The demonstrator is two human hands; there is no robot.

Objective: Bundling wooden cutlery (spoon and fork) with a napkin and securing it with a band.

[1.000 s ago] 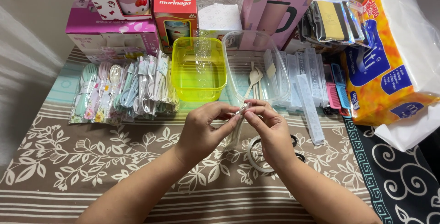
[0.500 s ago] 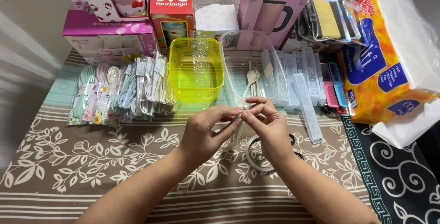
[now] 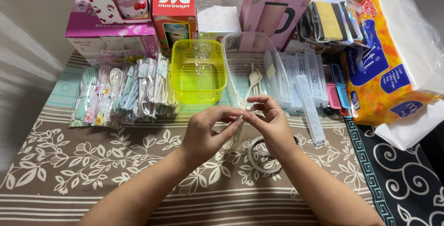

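A: Where's the sleeve?

B: I'm pinching the clear sleeve (image 3: 239, 123) at its top edge, above the cloth (image 3: 92, 161), just in front of the clear tub (image 3: 231, 64). Left hand (image 3: 203, 131) and right hand (image 3: 270, 124) are both closing fingertips on it.

A: Step?

B: Looks like I'm working its mouth. Next probably calls for a small, steady pinch. Tape roll (image 3: 261, 154) is sitting under my right wrist.

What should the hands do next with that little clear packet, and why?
Probably press the packet's top edge flat. Both hands, left and right, pinch the thin clear packet together at its top, above the brown leafy cloth. A roll of clear tape lies just under the right hand, so sealing looks likely.
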